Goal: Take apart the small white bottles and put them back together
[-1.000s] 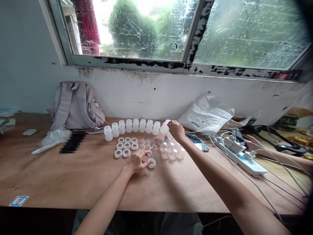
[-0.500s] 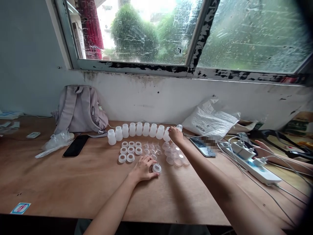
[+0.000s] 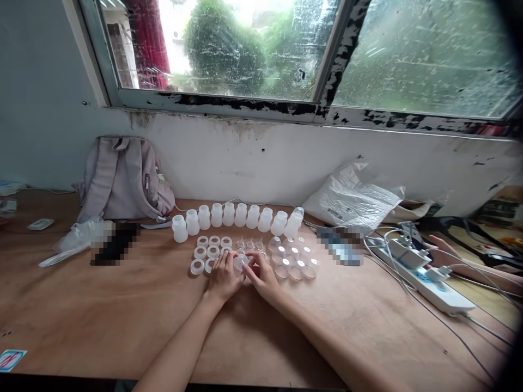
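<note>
My left hand (image 3: 226,276) is curled around the left side of a translucent bottle collar with a clear piece (image 3: 241,263) in it. Fingers and thumb of my right hand (image 3: 265,276) close on the same collar from the right; the exact contact is partly hidden. Behind the hands are rows of white collar rings (image 3: 213,251) and small clear rings (image 3: 259,246), partly covered by my fingers. Clear dome caps (image 3: 295,261) lie to the right of my right hand. A curved row of frosted bottles (image 3: 229,214) stands farther back, its rightmost bottle (image 3: 293,224) bearing a clear dome cap.
A backpack (image 3: 122,179) and a plastic bag (image 3: 84,239) are at the left. On the right lie a silvery bag (image 3: 351,198), a blurred phone (image 3: 339,245) and a power strip (image 3: 433,283) with cables. Another person's hand (image 3: 443,253) is beyond the strip.
My right hand has come back from the right end of the bottle row to the collar. The left hand, with the collar, has shifted left and slightly away from me.
</note>
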Demonstrator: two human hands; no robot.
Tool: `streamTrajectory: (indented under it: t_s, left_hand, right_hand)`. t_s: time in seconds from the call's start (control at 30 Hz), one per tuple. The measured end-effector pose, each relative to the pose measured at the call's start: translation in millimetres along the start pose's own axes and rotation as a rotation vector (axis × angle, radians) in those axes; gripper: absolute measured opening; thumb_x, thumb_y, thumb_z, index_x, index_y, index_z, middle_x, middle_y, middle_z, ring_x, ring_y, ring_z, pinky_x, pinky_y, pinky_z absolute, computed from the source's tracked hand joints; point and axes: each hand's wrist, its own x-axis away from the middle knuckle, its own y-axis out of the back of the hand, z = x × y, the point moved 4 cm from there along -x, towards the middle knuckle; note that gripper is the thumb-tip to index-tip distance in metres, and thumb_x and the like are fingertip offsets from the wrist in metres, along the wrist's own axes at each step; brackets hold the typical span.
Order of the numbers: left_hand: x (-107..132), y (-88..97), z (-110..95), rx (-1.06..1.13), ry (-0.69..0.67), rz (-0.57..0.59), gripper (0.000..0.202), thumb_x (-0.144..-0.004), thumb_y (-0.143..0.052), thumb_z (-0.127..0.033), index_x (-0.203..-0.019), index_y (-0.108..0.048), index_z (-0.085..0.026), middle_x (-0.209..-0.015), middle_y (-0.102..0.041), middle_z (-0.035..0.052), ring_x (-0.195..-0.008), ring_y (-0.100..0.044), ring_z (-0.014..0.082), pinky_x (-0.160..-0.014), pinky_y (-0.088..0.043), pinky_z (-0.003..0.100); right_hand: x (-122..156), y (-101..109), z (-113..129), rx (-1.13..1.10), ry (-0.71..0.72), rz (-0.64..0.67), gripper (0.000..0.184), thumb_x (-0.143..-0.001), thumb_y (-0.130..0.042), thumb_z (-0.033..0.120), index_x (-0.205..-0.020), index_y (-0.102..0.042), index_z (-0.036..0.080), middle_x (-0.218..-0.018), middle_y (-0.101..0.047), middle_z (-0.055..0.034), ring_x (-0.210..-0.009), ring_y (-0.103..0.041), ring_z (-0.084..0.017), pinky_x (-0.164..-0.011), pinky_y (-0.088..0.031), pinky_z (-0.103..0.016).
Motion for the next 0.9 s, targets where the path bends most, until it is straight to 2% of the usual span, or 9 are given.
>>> streamTrajectory:
  t_s: [0.1,0.3,0.37,0.57,0.73,0.9]
  left_hand:
    - [0,-3.3,-1,-0.006,-0.050,0.024,0.023,-0.071,-0.052,-0.024,-0.091,-0.043,-0.020,-0.086,-0.054,0.0050,-0.081,-0.054,0.0209,-0.071,-0.044,0.035]
    - [1,-2.2,-8,0.021,-0.205,0.088,0.032,-0.070,-0.049,-0.010,-0.099,-0.045,-0.023,-0.091,-0.056,0.0039,-0.086,-0.053,0.0201,-0.076,-0.045,0.036]
    - [1,-1.2,-7,0.063,-0.218,0.087,0.034,-0.071,-0.047,-0.008,-0.101,-0.046,-0.024,-0.092,-0.056,0.0036,-0.088,-0.054,0.0192,-0.078,-0.046,0.035]
    - [0,0.1,-4,0.125,-0.211,0.088,0.029,-0.075,-0.047,-0.011,-0.102,-0.046,-0.022,-0.092,-0.055,0.0044,-0.088,-0.054,0.0177,-0.078,-0.047,0.033]
    - [-1,0.2,-8,0.054,-0.231,0.117,0.029,-0.072,-0.050,-0.014,-0.100,-0.049,-0.023,-0.094,-0.053,0.0050,-0.088,-0.054,0.0186,-0.076,-0.048,0.033]
    - [0,-2.3,-13,0.067,-0.287,0.177,0.032,-0.070,-0.050,-0.014,-0.101,-0.048,-0.022,-0.101,-0.055,0.0060,-0.096,-0.052,0.0214,-0.083,-0.043,0.038]
  right_hand:
    - [8,-6,-7,-0.097,-0.037,0.002,0.022,-0.081,-0.046,0.032,-0.099,-0.044,0.020,-0.070,-0.047,0.0021,-0.048,-0.047,-0.008,-0.045,-0.041,-0.021]
    - [10,-1,-15,-0.221,-0.123,-0.002,0.016,-0.081,-0.040,0.024,-0.097,-0.043,0.021,-0.076,-0.052,0.0004,-0.045,-0.049,-0.007,-0.042,-0.043,-0.020]
    - [10,-2,-14,-0.233,-0.121,-0.001,0.016,-0.082,-0.039,0.024,-0.097,-0.043,0.021,-0.077,-0.053,0.0000,-0.045,-0.049,-0.007,-0.043,-0.044,-0.020]
    - [8,-7,-11,-0.130,-0.081,-0.020,0.021,-0.081,-0.043,0.029,-0.099,-0.041,0.020,-0.071,-0.054,0.0004,-0.049,-0.050,-0.010,-0.046,-0.043,-0.022]
    - [9,-5,-9,-0.053,-0.010,-0.054,0.019,-0.080,-0.041,0.021,-0.098,-0.038,0.020,-0.061,-0.046,0.0042,-0.049,-0.045,-0.010,-0.048,-0.038,-0.023]
    - [11,-6,-10,-0.010,0.026,-0.059,0.023,-0.072,-0.041,0.013,-0.093,-0.036,0.021,-0.056,-0.038,0.0067,-0.047,-0.040,-0.010,-0.046,-0.033,-0.021]
